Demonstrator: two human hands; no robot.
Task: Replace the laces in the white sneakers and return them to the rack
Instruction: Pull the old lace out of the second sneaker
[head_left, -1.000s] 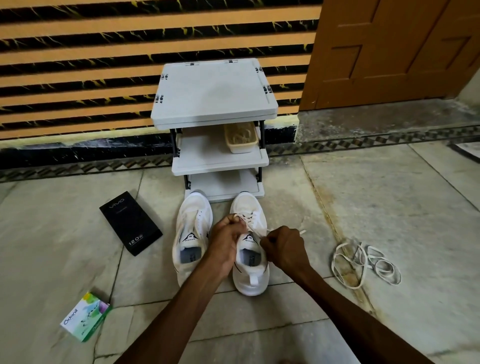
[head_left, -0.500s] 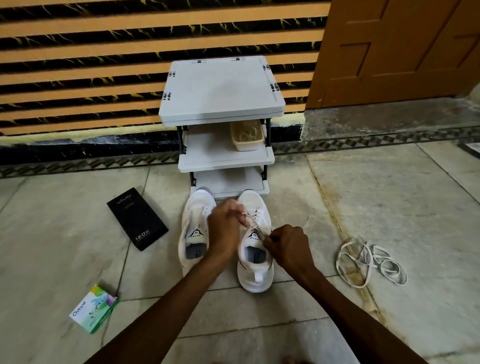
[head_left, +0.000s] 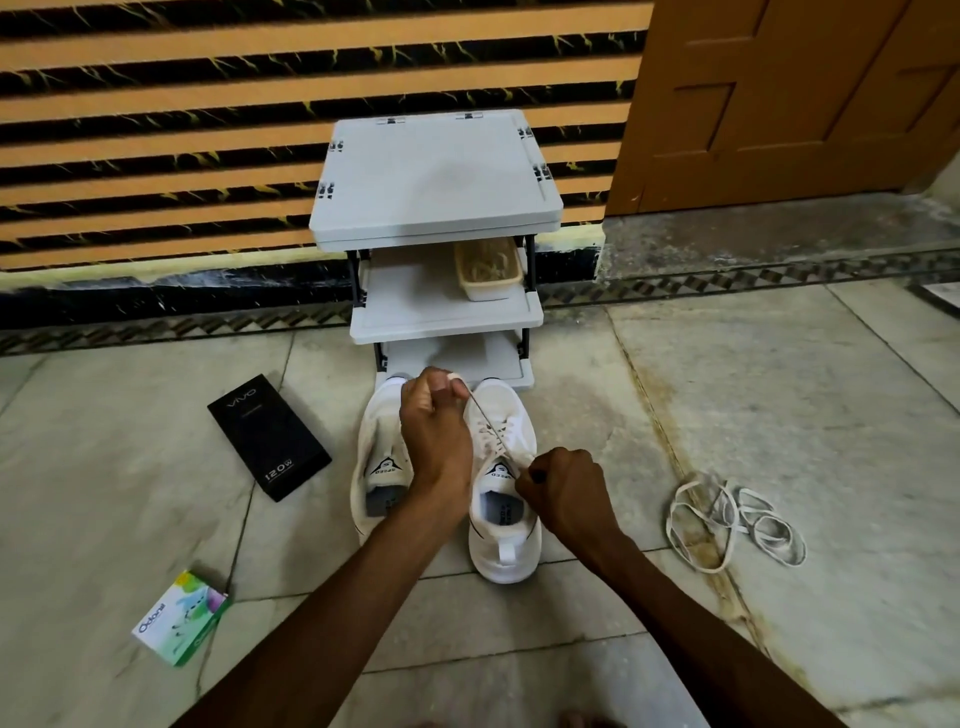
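Fingers (head_left: 441, 383) of the left hand (head_left: 436, 431) are curled round a white lace (head_left: 491, 422), which is pinched high above the toe of a sneaker (head_left: 506, 540). The right hand (head_left: 566, 499) is closed on the same lace lower down, beside the tongue. Between the two hands the lace is drawn taut in a slanting line at frame centre.

The sneaker is stood on the floor (head_left: 779, 389) just below the rack (head_left: 436, 182), heel toward the camera. A second sneaker (head_left: 379, 431) is set just beside it on the left, partly hidden by the left forearm; whether it is laced cannot be told. Loose laces (head_left: 727, 519) are left in a tangle at right of frame, well apart from both shoes. A black box (head_left: 267, 436) and a small green box (head_left: 179, 618) are seen at left.

The lace is judged light, limp and soft, best gripped close to its stiffer tip for threading. The sneaker is judged light with a yielding upper, so it may slide on smooth tile when the lace is pulled and is better steadied. For the rack, it would be best lifted by the heel collar.
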